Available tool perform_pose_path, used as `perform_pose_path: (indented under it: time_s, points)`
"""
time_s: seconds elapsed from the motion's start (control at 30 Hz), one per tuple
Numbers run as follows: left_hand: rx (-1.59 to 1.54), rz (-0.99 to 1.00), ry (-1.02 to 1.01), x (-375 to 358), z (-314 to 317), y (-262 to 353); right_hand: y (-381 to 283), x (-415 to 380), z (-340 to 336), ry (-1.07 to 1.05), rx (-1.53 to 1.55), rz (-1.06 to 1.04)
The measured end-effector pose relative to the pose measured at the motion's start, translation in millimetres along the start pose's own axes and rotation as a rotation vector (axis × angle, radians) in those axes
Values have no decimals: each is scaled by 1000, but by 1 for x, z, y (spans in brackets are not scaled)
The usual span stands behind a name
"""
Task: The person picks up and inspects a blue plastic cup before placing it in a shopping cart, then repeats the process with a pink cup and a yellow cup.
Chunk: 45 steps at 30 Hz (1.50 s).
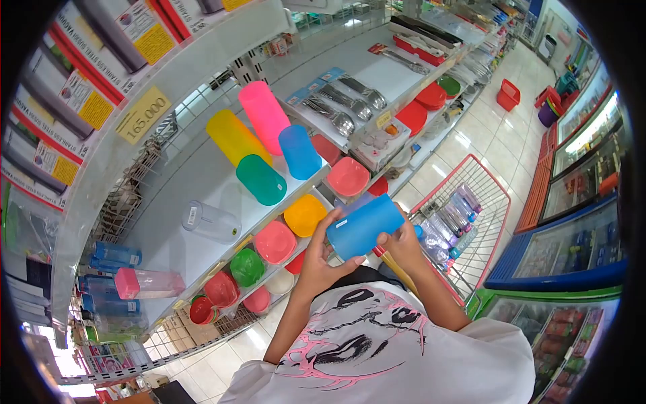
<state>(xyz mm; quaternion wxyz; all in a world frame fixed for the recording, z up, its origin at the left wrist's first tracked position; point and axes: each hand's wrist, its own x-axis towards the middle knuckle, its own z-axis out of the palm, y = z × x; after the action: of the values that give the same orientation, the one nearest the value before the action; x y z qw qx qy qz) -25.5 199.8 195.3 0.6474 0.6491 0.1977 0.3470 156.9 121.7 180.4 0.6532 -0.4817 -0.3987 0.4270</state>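
A blue plastic cup [367, 227] lies sideways between my two hands, in front of my chest. My left hand [321, 254] is wrapped round its left end, near a small white label. At the right end, my right hand [398, 239] grips it with the thumb on the near side. On the shelf ahead stand a green cup [261, 180], a smaller blue cup [300, 152], a yellow stack of cups [237, 138] and a pink stack of cups [262, 116]. A clear cup [212, 222] rests farther left.
Coloured bowls [275, 242] fill the lower shelf just below. Packs of spoons [330, 118] lie on the shelf beyond. To the right stands a shopping cart [498, 209] holding bottles, with freezers [565, 249] behind it. A red basket [509, 95] is on the floor.
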Motion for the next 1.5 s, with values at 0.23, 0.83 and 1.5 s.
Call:
perform_pose_path:
  time_s: [0.23, 0.83, 1.5]
  points:
    - [-542, -508, -45, -6, -1, -16, -34, -23, -28, 50, 131, 89]
    - [334, -26, -96, -3, 17, -17, -24, -31, -57, -158, 58, 254]
    - [695, -1070, -368, -129, -110, -211, 151, -84, -314, 794, -820, 712]
